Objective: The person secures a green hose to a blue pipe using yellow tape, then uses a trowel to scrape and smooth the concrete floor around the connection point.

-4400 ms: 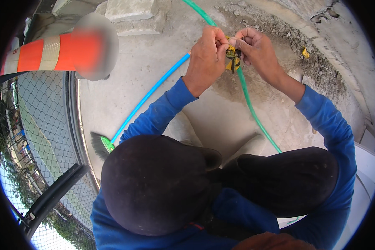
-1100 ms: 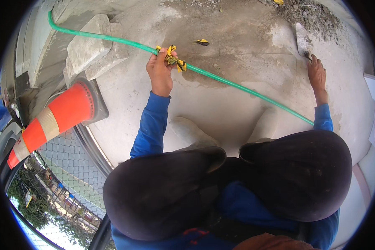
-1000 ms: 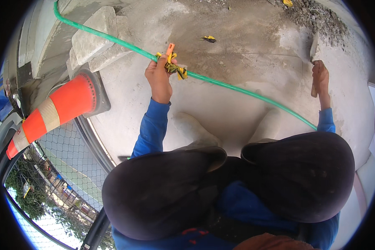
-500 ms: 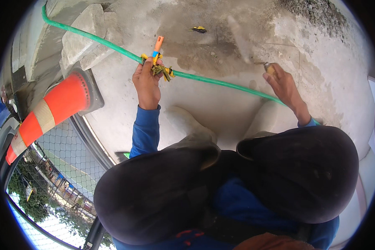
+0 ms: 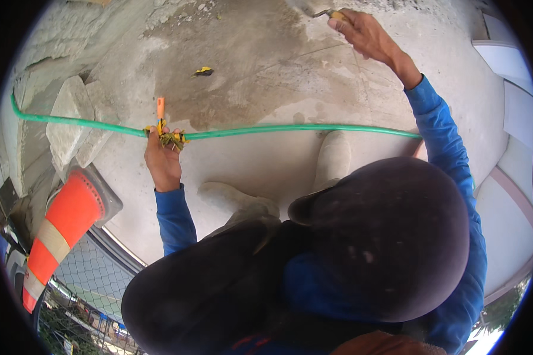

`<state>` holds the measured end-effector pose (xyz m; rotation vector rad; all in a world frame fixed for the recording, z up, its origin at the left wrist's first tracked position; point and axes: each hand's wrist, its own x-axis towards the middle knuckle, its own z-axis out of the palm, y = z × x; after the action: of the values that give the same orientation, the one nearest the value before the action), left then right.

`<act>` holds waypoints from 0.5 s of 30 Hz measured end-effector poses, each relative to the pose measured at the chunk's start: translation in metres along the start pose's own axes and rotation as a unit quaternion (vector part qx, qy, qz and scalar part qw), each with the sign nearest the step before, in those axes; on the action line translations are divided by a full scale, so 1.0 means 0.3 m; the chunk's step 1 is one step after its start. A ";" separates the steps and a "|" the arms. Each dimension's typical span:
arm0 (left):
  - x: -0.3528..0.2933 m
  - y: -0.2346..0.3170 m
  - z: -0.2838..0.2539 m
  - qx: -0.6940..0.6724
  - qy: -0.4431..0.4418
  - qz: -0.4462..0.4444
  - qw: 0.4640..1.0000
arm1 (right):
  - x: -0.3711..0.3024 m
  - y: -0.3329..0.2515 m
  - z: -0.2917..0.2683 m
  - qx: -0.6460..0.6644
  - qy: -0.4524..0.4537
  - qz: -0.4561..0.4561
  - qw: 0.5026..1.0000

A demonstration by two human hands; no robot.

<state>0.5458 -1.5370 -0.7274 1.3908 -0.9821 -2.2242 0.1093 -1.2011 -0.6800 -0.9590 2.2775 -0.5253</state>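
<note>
Your left hand [image 5: 163, 161] clamps yellow-black plastic strips [image 5: 175, 141] apparently tied around green hose [image 5: 278, 128] at nine o'clock; right hand [image 5: 370, 38] grips wood-handled trowel [image 5: 336, 15] at one; matching scrap [image 5: 203, 71] untied

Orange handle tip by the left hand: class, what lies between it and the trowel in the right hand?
In the head view, a yellow-and-black scrap lies on the brown-stained concrete, between the orange handle tip and the trowel.
</note>
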 end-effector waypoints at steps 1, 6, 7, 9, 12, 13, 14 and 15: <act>0.003 -0.021 -0.010 -0.014 -0.014 0.000 1.000 | -0.056 -0.041 -0.014 0.049 -0.029 0.029 0.998; 0.001 -0.059 -0.001 -0.068 -0.096 -0.024 0.993 | -0.394 0.034 0.218 -0.098 -0.179 -0.149 0.967; 0.000 -0.060 0.008 -0.074 -0.101 -0.029 0.992 | -0.411 0.076 0.236 -0.151 -0.206 -0.129 0.958; -0.029 -0.038 0.035 -0.066 -0.103 -0.036 0.992 | -0.363 0.191 0.235 -0.206 -0.169 -0.124 0.956; -0.064 -0.030 0.043 -0.068 -0.114 -0.049 0.990 | -0.154 0.496 0.054 -0.365 0.065 -0.176 0.912; -0.065 -0.026 0.049 -0.077 -0.121 -0.047 0.989 | -0.118 0.545 0.004 -0.343 0.131 -0.210 0.906; -0.081 -0.022 0.080 -0.059 -0.077 -0.045 0.994 | -0.090 0.592 -0.047 -0.321 0.196 -0.241 0.894; -0.091 -0.023 0.067 -0.052 -0.070 -0.017 0.996 | -0.068 0.503 -0.065 -0.202 0.192 -0.198 0.940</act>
<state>0.5413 -1.5082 -0.7089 1.2295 -0.8775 -2.3897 0.0320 -1.0841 -0.7424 -1.6660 2.6073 -0.4439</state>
